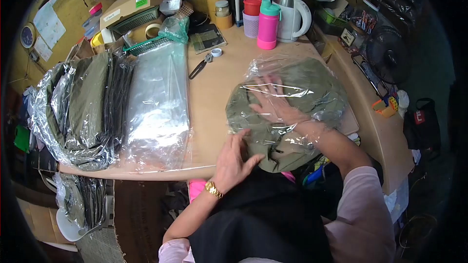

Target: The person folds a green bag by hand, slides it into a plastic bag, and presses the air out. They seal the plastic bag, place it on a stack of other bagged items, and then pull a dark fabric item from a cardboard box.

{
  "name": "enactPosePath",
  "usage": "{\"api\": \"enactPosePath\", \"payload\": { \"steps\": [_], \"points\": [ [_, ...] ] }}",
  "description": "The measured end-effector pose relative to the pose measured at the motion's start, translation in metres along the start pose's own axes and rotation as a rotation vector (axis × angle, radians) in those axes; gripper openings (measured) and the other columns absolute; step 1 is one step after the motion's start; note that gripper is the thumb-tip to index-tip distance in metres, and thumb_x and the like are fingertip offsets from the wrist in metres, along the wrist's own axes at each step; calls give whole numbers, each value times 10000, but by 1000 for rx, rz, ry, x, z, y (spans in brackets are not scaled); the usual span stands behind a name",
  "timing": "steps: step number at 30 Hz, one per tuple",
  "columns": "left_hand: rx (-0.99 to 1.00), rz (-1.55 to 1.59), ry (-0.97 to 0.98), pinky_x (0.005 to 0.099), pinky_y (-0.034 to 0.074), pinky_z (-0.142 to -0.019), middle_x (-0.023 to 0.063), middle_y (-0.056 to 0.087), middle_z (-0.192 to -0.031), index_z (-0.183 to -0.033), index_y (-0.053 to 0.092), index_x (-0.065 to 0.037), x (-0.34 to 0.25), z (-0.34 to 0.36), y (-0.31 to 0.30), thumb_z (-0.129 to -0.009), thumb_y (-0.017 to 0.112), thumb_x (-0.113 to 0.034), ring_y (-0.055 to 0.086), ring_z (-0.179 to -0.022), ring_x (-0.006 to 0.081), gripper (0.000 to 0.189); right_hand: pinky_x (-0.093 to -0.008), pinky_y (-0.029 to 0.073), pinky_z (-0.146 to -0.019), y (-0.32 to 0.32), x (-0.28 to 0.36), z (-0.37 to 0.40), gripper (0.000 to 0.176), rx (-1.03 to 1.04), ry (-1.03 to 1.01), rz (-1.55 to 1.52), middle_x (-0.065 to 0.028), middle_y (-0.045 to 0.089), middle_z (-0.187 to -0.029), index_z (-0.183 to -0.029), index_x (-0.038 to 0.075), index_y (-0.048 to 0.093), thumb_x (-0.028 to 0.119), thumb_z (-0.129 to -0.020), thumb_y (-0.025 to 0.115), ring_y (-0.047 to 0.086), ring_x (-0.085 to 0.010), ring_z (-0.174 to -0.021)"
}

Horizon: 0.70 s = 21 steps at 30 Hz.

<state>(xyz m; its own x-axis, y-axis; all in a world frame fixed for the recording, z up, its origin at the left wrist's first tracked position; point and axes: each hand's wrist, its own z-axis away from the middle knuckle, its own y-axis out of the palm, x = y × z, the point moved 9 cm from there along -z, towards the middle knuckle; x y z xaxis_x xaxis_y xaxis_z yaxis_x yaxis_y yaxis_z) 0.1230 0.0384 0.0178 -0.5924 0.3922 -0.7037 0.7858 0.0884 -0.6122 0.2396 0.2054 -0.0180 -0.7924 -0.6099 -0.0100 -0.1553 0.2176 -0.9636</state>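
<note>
**A:** While your right hand lies flat with its fingers spread, where exactly is it?

**B:** It is inside the clear plastic bag, palm down on the folded olive garment. The film runs over your wrist and forearm. That hand grips nothing, it only presses. I take it the flat palm holds the cloth smooth so the fold cannot slip.

**A:** And your left hand?

**B:** It is at the near end of the bundle, by the bag's mouth, with the fingers curled down onto film and cloth. I cannot tell whether it pinches the plastic or merely pushes on it. It seems placed to pin that end against the tabletop.

**A:** Where does the bundle sit?

**B:** Directly in front of you, at the tabletop's near edge, with some cloth hanging past the rim.

**A:** What lies around your hands?

**B:** To your left is a flat stack of empty clear bags, and farther left a pile of bagged garments in the same olive. The scissors lie beyond, well apart from both hands.
</note>
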Motion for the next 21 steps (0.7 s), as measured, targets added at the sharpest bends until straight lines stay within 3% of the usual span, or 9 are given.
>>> {"api": "enactPosePath", "payload": {
  "steps": [3, 5, 7, 8, 12, 15, 17, 18, 21],
  "points": [
    [-337, -229, 148, 409, 503, -791, 180, 564, -1109, -1378, 419, -60, -9, -19, -31, -762, 820, -213, 591, -927, 327, 751, -679, 1, -1155, 17, 33, 8, 646, 287, -197, -172, -113, 122, -1642, -1521, 271, 355, 494, -944, 543, 1, -373, -1513],
    [-403, -277, 155, 392, 513, -750, 159, 613, -1000, -1263, 536, -48, 2, -32, -39, -804, 765, -144, 620, -865, 310, 522, -702, -7, -1140, 15, 31, 11, 678, 205, -204, -124, -131, 105, -1645, -1541, 303, 301, 566, -942, 480, 14, -381, -1515],
    [-31, 107, -110, 385, 526, -704, 140, 639, -847, -1052, 631, -26, 48, -47, -8, -838, 712, -101, 630, -754, 320, 241, -715, 6, -1131, 16, 11, 1, 698, 236, -72, -46, -130, 104, -1645, -1548, 298, 283, 598, -942, 456, 11, -390, -1512],
    [-70, 88, -114, 362, 527, -664, 102, 639, -738, -879, 639, -6, 49, -42, -4, -880, 659, -74, 627, -666, 274, 71, -715, 6, -1131, 12, 3, -7, 698, 231, -70, -44, -130, 104, -1645, -1548, 298, 283, 598, -942, 456, 11, -390, -1512],
    [247, 657, -50, 262, 504, -729, 31, 632, -844, -950, 646, -26, -27, -5, 24, -916, 655, -26, 597, -800, 100, 35, -705, 32, -1140, 13, -62, -19, 697, 314, 362, -96, -123, 81, -1648, -1551, 241, 284, 565, -958, 456, 17, -387, -1509],
    [507, 691, -25, 274, 506, -794, 35, 608, -966, -1206, 565, -44, -51, 13, 23, -897, 696, -64, 601, -928, 118, 336, -693, 43, -1147, 21, -81, -13, 716, 283, 513, -66, -125, 81, -1647, -1552, 189, 273, 553, -961, 452, 36, -391, -1507],
    [53, 476, -40, 294, 502, -740, 45, 572, -920, -1415, 360, -58, -21, 1, -14, -856, 767, -166, 593, -882, 136, 700, -688, 70, -1148, 28, -40, -4, 726, 181, 110, 22, -141, 96, -1642, -1554, 158, 259, 541, -966, 446, 51, -393, -1505],
    [42, 717, -313, 313, 508, -713, 80, 568, -933, -1524, 138, -61, 23, 4, 2, -826, 799, -227, 602, -810, 162, 975, -693, 96, -1141, 34, -22, 3, 711, 264, 96, -10, -157, 121, -1631, -1540, 151, 287, 536, -966, 453, 56, -388, -1506],
    [32, 271, -244, 314, 494, -639, 70, 556, -821, -1545, 90, -54, 25, -9, 3, -855, 753, -186, 596, -705, 162, 967, -691, 112, -1139, 10, 21, 18, 714, 241, 40, -48, -171, 161, -1615, -1517, 134, 324, 533, -949, 492, 93, -388, -1500]
  ]
}}
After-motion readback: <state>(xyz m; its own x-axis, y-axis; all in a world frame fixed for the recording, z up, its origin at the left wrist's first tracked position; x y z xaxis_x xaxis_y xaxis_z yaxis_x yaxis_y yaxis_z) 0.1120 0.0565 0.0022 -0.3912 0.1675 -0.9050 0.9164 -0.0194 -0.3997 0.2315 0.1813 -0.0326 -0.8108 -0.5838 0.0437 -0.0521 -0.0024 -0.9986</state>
